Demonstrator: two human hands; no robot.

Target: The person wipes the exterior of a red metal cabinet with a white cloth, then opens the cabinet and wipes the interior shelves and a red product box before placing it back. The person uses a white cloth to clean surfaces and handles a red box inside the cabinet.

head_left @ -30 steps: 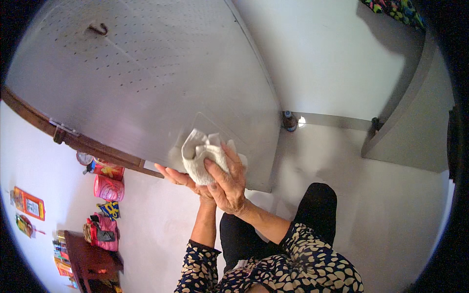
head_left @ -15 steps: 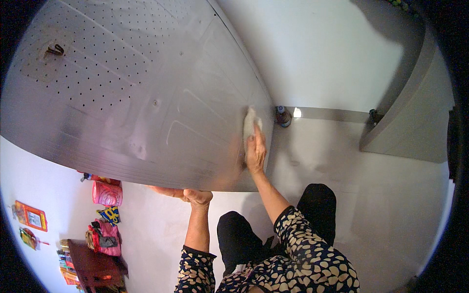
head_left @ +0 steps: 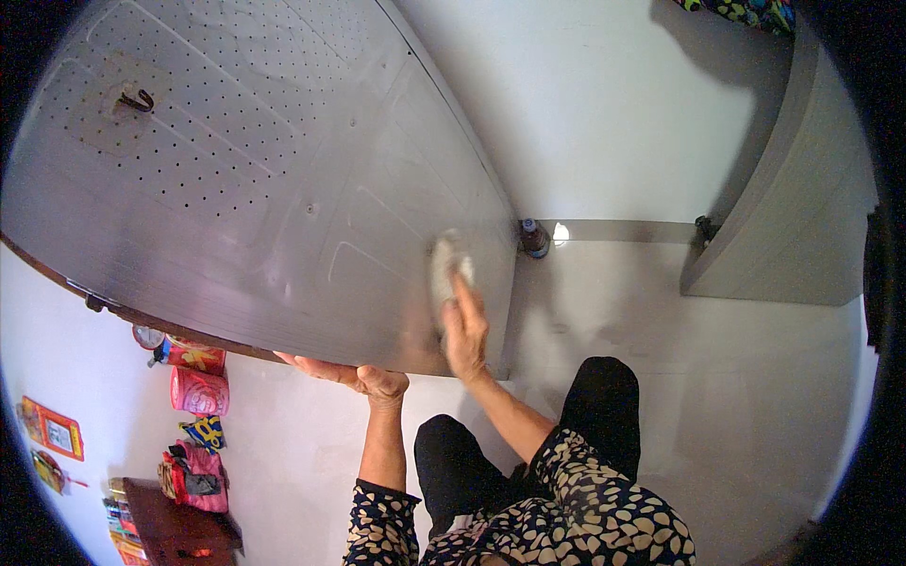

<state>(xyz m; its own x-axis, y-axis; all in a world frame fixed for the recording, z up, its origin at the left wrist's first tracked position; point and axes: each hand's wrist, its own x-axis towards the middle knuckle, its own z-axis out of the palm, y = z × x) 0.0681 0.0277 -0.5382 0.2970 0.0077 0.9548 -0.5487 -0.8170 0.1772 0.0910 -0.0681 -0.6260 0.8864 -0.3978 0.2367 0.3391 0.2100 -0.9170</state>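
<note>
Your right hand (head_left: 466, 332), fingers extended, backs the off-white cloth (head_left: 444, 272) mid-frame, likely soft and light; blur hides any pinch. Your left hand (head_left: 351, 375), spread, braces the likely stiff metal panel (head_left: 283, 259)'s lower edge, its best hold.

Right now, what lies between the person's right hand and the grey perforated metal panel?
In the head view, a blurred off-white cloth lies between the right hand and the grey perforated metal panel.

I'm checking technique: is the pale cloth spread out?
No, gathered: just a small wad of cloth shows under the right hand; blur hides folding details.
</note>
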